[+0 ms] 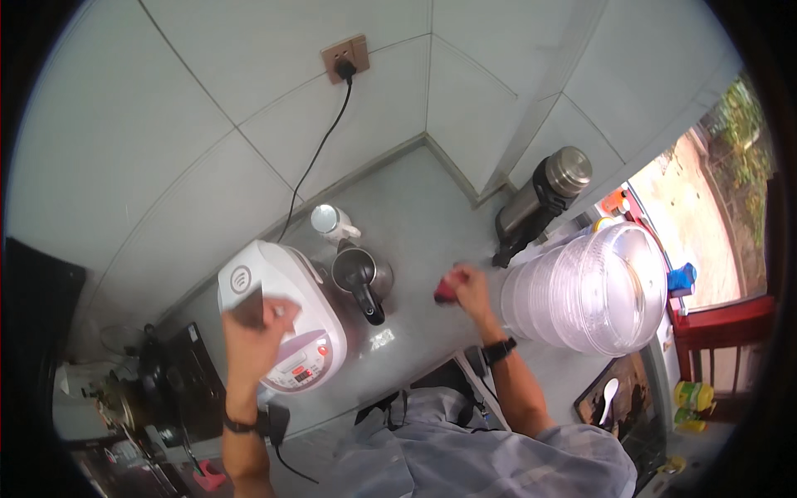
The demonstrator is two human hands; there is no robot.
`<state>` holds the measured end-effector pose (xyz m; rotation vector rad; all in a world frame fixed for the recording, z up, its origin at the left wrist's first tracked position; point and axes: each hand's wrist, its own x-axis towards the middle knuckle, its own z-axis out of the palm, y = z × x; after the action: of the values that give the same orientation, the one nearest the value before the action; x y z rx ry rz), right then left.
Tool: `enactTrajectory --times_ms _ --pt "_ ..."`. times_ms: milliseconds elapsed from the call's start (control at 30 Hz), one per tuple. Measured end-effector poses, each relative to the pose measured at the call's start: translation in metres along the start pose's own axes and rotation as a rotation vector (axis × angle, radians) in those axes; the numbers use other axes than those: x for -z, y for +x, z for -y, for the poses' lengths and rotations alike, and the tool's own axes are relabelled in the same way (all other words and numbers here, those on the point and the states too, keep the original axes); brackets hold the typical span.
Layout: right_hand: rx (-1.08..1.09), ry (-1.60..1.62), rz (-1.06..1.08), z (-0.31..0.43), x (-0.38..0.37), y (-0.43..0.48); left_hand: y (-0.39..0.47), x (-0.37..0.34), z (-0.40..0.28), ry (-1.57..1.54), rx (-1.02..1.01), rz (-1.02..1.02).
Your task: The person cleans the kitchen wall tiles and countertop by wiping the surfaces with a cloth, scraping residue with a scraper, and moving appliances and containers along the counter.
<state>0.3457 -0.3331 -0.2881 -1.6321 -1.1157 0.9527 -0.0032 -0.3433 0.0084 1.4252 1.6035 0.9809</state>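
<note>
My left hand (252, 348) is raised over the lid of a white rice cooker (280, 274). A dark brown item (248, 311) sits in its fingers, too blurred to name. My right hand (473, 295) is blurred above the grey countertop (411, 205), closed on a small dark red item (444, 291). Between the hands stands a steel electric kettle (385, 274) with a black lid and handle, beside the cooker. Just behind the kettle is a white mug (332, 222) with a pale lid. The cooker's front panel shows a lit red display.
A large clear plastic water bottle (573, 292) lies right of my right hand. Behind it is a steel vacuum flask (529, 199). A black cord (327, 134) runs from the wall socket (355, 50) down behind the cooker. A white spoon (609, 398) rests on a dark board (629, 389).
</note>
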Motion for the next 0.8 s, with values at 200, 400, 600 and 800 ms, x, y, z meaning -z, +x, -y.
enactTrajectory --times_ms 200,400,600,800 --pt "0.441 -0.17 -0.045 0.045 -0.064 0.184 -0.094 -0.052 0.069 -0.072 0.328 0.289" --pt "0.741 -0.336 0.513 0.041 -0.185 0.256 -0.098 -0.132 0.111 0.185 0.317 0.256" --pt "0.92 -0.784 0.608 -0.01 -0.214 0.222 -0.073 -0.171 0.12 0.186 0.045 0.1" --pt "0.823 -0.759 0.522 -0.037 -0.085 0.084 -0.07 -0.177 0.13 0.134 0.123 0.214"
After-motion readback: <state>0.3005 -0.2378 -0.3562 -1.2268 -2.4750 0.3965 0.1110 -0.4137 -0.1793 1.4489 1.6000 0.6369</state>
